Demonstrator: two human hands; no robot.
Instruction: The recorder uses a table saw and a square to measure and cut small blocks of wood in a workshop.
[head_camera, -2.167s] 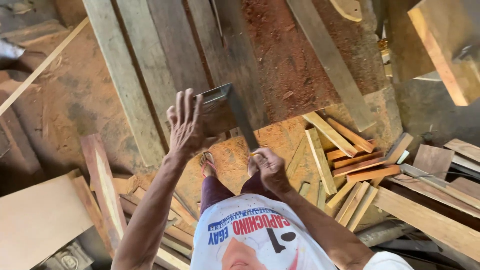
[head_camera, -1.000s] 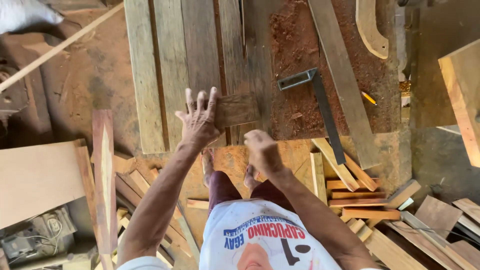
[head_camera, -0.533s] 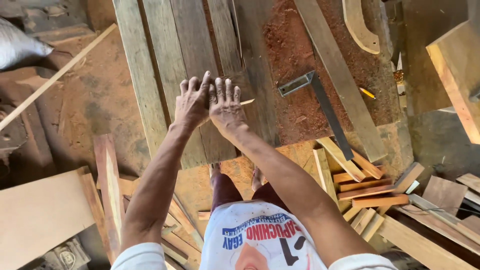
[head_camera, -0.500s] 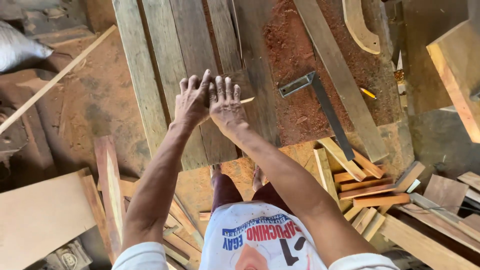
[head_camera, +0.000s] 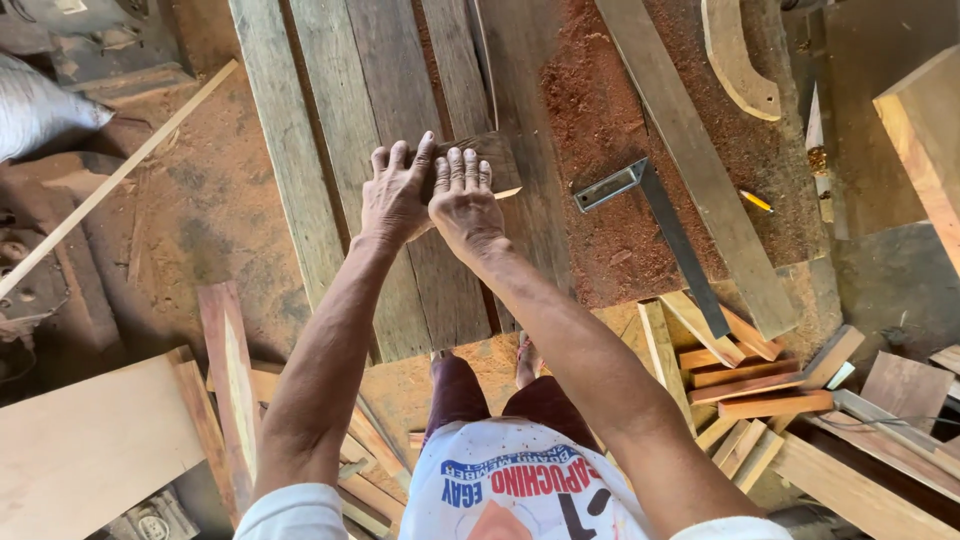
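Both of my hands rest side by side on a small dark wooden block (head_camera: 497, 160) that lies on the weathered planks (head_camera: 300, 170) of a workbench. My left hand (head_camera: 396, 190) grips the block's left end, fingers curled over its far edge. My right hand (head_camera: 463, 200) presses on the block's top with fingers together. A metal try square (head_camera: 655, 215) lies on red sawdust to the right of the block, clear of both hands. A yellow pencil (head_camera: 757, 201) lies further right.
A long plank (head_camera: 700, 170) runs diagonally across the bench at right, with a curved wooden piece (head_camera: 735, 60) beyond it. Several short offcuts (head_camera: 760, 385) are piled on the floor at lower right. A pale board (head_camera: 80, 450) and a thin stick (head_camera: 110, 185) lie at left.
The view swung over the bench. My hands came together from apart and now both sit on the small block, which has moved slightly forward along the planks.
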